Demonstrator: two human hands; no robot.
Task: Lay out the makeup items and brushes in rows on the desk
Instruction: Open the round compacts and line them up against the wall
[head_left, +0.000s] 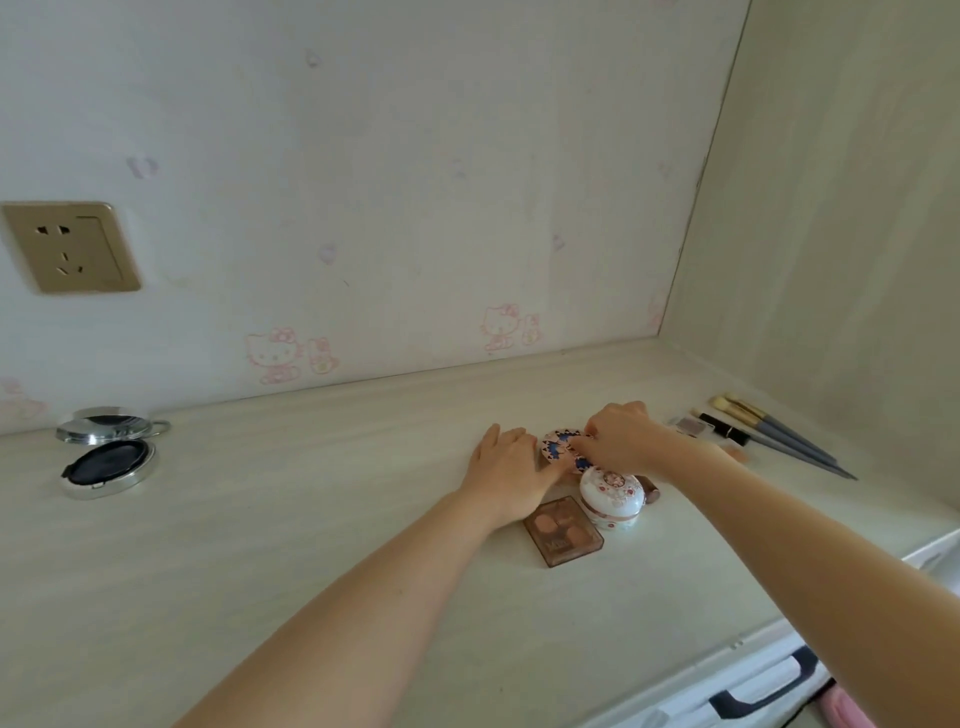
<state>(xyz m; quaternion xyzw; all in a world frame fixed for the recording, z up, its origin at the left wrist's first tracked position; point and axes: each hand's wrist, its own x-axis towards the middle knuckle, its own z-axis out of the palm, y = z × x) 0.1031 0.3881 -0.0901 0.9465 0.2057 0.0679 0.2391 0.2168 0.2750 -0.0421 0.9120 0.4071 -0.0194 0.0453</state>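
A round pink compact with a blue pattern (557, 446) lies mid-desk. My right hand (621, 434) pinches its right edge, and my left hand (511, 465) rests flat against its left side. Just in front of them sits a white floral round case (613, 496), with a brown blush palette (563, 530) to its left. A small brown tube (652, 490) pokes out behind the white case. To the right lie two grey-handled brushes (779, 431), a black lipstick (724, 427) and a small eyeshadow pan (693, 426) side by side.
An open silver compact with a dark pad (106, 457) stands at the far left of the desk (311, 519). The wall behind carries a socket (70, 247). A side panel (831, 260) closes off the right. A drawer front with a black handle (763, 686) shows at bottom right.
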